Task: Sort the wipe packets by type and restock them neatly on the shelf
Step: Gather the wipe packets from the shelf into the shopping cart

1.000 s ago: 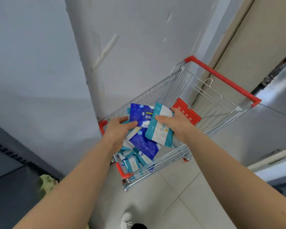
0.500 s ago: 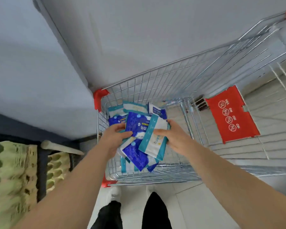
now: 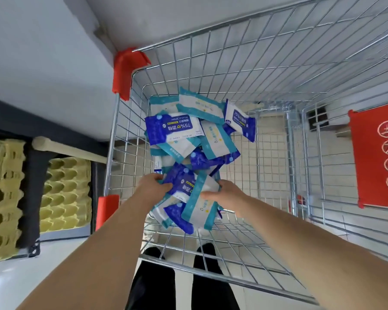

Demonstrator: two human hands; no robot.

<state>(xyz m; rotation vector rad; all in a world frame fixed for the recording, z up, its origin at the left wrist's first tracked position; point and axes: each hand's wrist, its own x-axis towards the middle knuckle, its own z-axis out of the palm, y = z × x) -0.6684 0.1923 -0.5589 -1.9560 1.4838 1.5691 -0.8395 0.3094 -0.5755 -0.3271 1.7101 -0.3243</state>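
Observation:
Both my hands reach into a wire shopping cart [image 3: 276,86]. My left hand [image 3: 151,186] grips a dark blue 75% alcohol wipe packet [image 3: 180,182] on top of a small bundle. My right hand [image 3: 226,194] grips a teal-and-white wipe packet [image 3: 199,209] at the bundle's right side. Under these two hang more packets of both kinds [image 3: 175,217]. A loose heap of several blue and teal packets [image 3: 195,133] lies on the cart floor beyond my hands.
The cart has red plastic corners [image 3: 126,70] and a red child-seat flap [image 3: 376,155] at the right. Stacks of yellow egg trays [image 3: 63,193] sit low at the left beside a dark frame. A white wall stands behind. My legs [image 3: 179,285] are under the cart.
The view has swung down and closer over the cart. Both hands keep hold of the same bundle of packets, now lower inside the basket.

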